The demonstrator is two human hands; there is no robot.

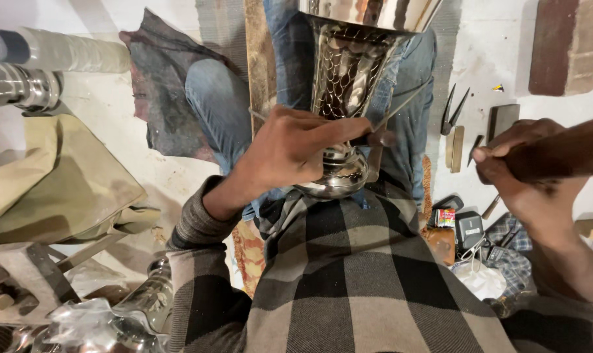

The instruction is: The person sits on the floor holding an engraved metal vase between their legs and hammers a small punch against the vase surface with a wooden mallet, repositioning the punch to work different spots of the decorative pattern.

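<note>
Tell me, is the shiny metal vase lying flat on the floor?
No, the metal vase rests on the person's lap, with the left hand at its base.

— That tall silver goblet-shaped metal vessel (348, 85), what finish does it show?

— Mirror-bright metal, its body beaten into a scale-like pattern, the foot smooth and glossy. The left hand (290, 153) presses a thin dull metal punch (391, 114) against it.

— And the right hand (525, 170)?

— It grips a dark brown wooden handle (564, 153), smooth and matt (its head is out of view).

— The cloth?

— A grey and black checked woollen top (348, 281), soft and fuzzy; faded blue denim trousers (221, 108); a matt olive canvas sheet (61, 183).

— The floor?

— Rough, pale concrete floor (120, 98), with dull black iron pincers (453, 111) lying on it.
</note>
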